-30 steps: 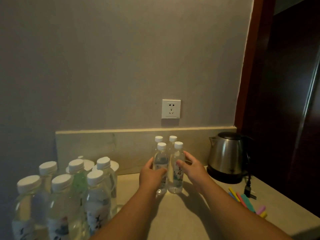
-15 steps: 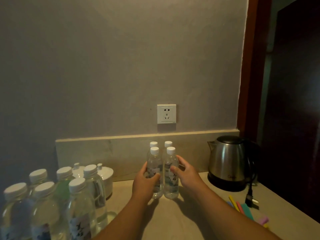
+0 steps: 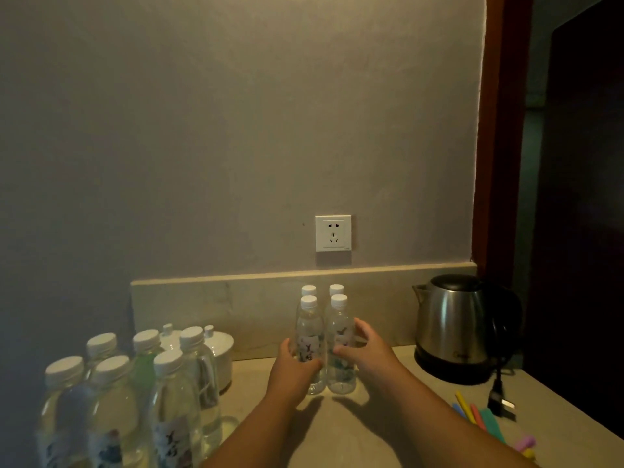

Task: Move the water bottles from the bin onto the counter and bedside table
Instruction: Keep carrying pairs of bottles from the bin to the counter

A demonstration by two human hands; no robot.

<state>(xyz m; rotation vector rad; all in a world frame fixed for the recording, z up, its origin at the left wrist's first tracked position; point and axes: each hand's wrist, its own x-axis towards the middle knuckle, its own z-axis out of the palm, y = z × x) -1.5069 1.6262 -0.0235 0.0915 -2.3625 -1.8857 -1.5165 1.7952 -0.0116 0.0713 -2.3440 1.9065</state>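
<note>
Four clear water bottles (image 3: 340, 346) upright on counter (image 3: 354, 434); left hand (image 3: 292, 369) grips front-left bottle (image 3: 310, 346), right hand (image 3: 368, 349) cups front-right.

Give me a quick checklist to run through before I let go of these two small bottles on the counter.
1. Left hand grips the front left bottle: ok.
2. Right hand holds the front right bottle, fingers curled round it: ok.
3. Both front bottles upright, caps on: ok.
4. Bases resting flat on the counter: look set down, but cannot tell for sure.
5. Two rear bottles standing upright behind, undisturbed: ok.
6. Room to pull the hands back, with the kettle to the right and the large bottles to the left, both apart from the hands: ok.
</note>
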